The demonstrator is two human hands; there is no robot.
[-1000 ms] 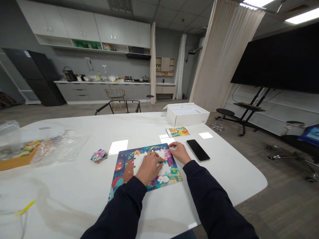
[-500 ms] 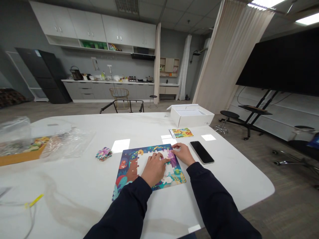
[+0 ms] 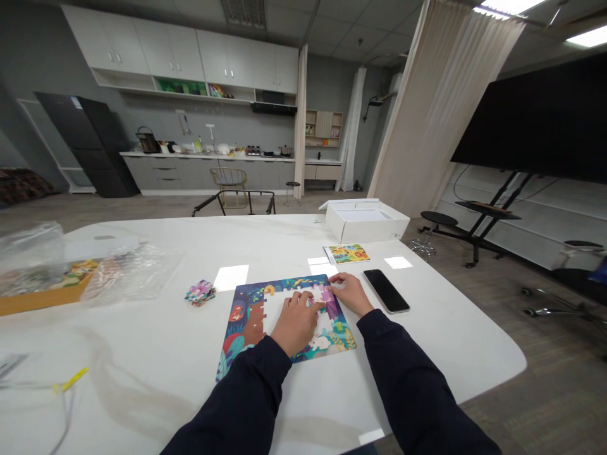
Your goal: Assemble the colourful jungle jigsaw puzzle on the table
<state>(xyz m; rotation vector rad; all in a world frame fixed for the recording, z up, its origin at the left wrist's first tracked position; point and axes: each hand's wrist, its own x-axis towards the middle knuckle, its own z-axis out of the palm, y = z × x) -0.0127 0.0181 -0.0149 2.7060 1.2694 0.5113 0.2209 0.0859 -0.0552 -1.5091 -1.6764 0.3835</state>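
A colourful jigsaw puzzle (image 3: 249, 323) lies on the white table, its border filled with pieces and a white area bare in the middle. Over that middle rests my left hand (image 3: 298, 319), its fingers apart and the one on the right reaching to the purple pieces on the right side. My right hand (image 3: 351, 294) is at the puzzle's upper right corner, fingertips closed on a purple puzzle piece (image 3: 326, 294) that they partly hide. Left of the puzzle sits a small pile of loose puzzle pieces (image 3: 200, 293).
A black phone (image 3: 386, 291) lies right of my right hand. Behind the puzzle are a picture card (image 3: 349, 253) and an open white box (image 3: 365, 221). Clear plastic bags (image 3: 137, 272) and a yellow-orange tray (image 3: 45, 302) are at the left, with a yellow tag (image 3: 74, 378) on a cord nearer.
The whole view has shifted slightly. Both hands stay nearly in place on the puzzle, with only small finger movement at the purple pieces.
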